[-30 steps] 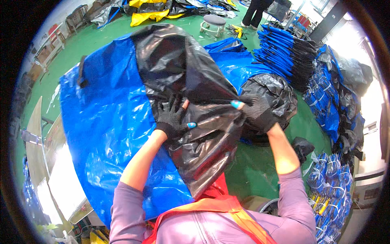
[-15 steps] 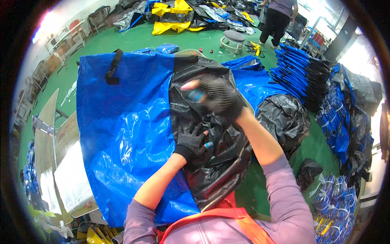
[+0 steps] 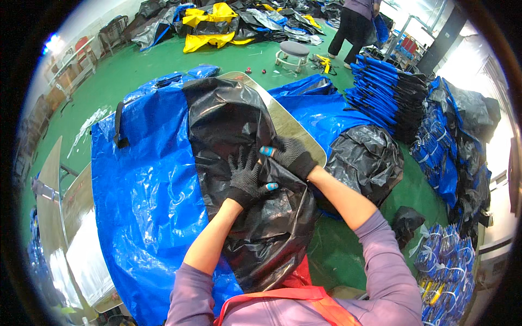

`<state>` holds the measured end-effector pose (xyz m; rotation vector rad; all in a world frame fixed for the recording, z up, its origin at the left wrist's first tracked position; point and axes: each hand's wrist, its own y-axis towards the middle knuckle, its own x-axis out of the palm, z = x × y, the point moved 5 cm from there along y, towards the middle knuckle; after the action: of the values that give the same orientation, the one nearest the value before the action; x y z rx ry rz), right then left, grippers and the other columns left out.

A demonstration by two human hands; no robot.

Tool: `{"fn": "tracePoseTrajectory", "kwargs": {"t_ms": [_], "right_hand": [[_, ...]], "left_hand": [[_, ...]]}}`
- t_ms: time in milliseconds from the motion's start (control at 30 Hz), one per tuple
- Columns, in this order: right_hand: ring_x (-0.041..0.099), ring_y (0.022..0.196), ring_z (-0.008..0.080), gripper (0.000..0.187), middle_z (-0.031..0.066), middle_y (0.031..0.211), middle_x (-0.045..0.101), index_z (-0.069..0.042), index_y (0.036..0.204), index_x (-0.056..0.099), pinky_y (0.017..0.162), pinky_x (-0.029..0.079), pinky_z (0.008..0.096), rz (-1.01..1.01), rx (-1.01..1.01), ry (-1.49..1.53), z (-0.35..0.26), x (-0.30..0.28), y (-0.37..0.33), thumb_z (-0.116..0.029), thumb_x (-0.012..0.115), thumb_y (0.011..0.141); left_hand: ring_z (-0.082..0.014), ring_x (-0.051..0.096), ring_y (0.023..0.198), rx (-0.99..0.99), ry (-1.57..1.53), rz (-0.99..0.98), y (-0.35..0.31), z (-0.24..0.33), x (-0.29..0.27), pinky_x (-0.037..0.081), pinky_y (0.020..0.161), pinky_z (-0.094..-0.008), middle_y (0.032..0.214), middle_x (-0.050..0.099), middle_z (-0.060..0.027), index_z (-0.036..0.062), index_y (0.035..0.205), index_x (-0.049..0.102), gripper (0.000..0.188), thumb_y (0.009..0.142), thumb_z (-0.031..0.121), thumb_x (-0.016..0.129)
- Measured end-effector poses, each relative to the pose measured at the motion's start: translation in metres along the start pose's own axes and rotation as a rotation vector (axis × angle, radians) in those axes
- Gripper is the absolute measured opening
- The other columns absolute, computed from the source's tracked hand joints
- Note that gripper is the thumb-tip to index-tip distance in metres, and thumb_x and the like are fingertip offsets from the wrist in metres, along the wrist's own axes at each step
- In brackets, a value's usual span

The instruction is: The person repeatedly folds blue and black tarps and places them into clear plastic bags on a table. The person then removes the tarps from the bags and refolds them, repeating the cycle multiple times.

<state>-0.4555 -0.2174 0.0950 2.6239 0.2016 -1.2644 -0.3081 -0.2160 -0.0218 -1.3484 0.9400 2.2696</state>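
A large blue and black plastic sheet bag [image 3: 147,179] lies spread over a table in front of me, the black part on the right. My left hand [image 3: 246,178], in a black dotted glove, presses flat on the black part with its fingers spread. Blue tape wraps its thumb. Beside it, my right hand [image 3: 293,157], gloved the same way and also with blue tape on the thumb, grips the black part near its right edge. Folds run from there toward me. Its fingertips are partly hidden in the material.
The bare table corner [image 3: 293,127] shows past the bag. On the right sit a bunched black bag [image 3: 367,160], stacked blue and black bags [image 3: 386,95] and tied bundles [image 3: 446,266]. Farther off are a round stool [image 3: 293,50], a yellow-and-black heap [image 3: 212,27] and a standing person [image 3: 353,27].
My right hand came down and nearer to my left, onto the black part. The bag shifted left and its far edge drew in, baring the table corner. The person moved slightly.
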Motion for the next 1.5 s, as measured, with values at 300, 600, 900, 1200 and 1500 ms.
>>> {"fn": "tracePoseTrajectory", "kwargs": {"t_ms": [300, 600, 900, 1200, 1500], "right_hand": [[0.064, 0.085, 0.0355, 0.034, 0.0155, 0.093, 0.064, -0.009, 0.099, 0.063, 0.074, 0.051, 0.0444, 0.540, -0.378, -0.530, -0.052, -0.077, 0.023, -0.040, 0.064, 0.084], [0.025, 0.141, 0.0368, 0.083, 0.0196, 0.153, 0.026, -0.011, 0.150, 0.026, 0.116, 0.020, 0.0452, -0.419, 0.075, -0.706, 0.083, 0.097, 0.100, -0.066, 0.036, 0.088], [0.027, 0.141, 0.0345, 0.080, 0.0176, 0.153, 0.028, -0.017, 0.152, 0.022, 0.116, 0.020, 0.0430, -0.369, 0.045, -0.707, 0.098, 0.099, 0.106, -0.068, 0.029, 0.090], [0.019, 0.143, 0.0358, 0.070, 0.0162, 0.155, 0.023, -0.015, 0.150, 0.026, 0.117, 0.015, 0.0469, -0.469, -0.175, -0.757, 0.090, 0.101, 0.105, -0.055, 0.040, 0.095], [0.044, 0.126, 0.0354, 0.071, 0.0172, 0.132, 0.048, -0.008, 0.139, 0.041, 0.111, 0.028, 0.0468, -0.128, -0.277, -0.779, -0.074, 0.043, 0.011, -0.034, 0.067, 0.078]], "left_hand": [[-0.0388, 0.014, 0.144, -0.112, 0.083, -0.125, 0.009, 0.003, -0.035, 0.005, 0.111, -0.0645, 0.152, 0.025, -0.0233, 0.0135, 0.147, 0.034, 0.088, 0.080, 0.068, 0.050], [-0.0308, 0.046, 0.124, -0.043, -0.731, -0.580, -0.180, 0.114, -0.053, 0.033, 0.106, -0.0353, 0.135, 0.050, -0.0141, 0.0086, 0.133, 0.050, 0.044, 0.094, 0.028, 0.050], [-0.0261, 0.060, 0.091, -1.540, -0.608, 0.380, -0.535, -0.042, -0.222, 0.050, 0.073, -0.0394, 0.100, 0.063, -0.0113, 0.0040, 0.126, 0.051, 0.062, 0.081, 0.042, 0.070], [-0.0355, 0.048, 0.120, -1.436, 0.069, -0.007, -0.591, -0.021, -0.241, 0.038, 0.100, -0.0438, 0.132, 0.048, -0.0223, 0.0021, 0.139, 0.038, 0.071, 0.081, 0.028, 0.070], [-0.0462, 0.052, 0.117, -1.187, 0.307, 0.351, -0.321, -0.316, -0.265, 0.043, 0.098, -0.0466, 0.132, 0.050, -0.0291, -0.0012, 0.139, 0.039, 0.077, 0.084, 0.047, 0.064]]}}
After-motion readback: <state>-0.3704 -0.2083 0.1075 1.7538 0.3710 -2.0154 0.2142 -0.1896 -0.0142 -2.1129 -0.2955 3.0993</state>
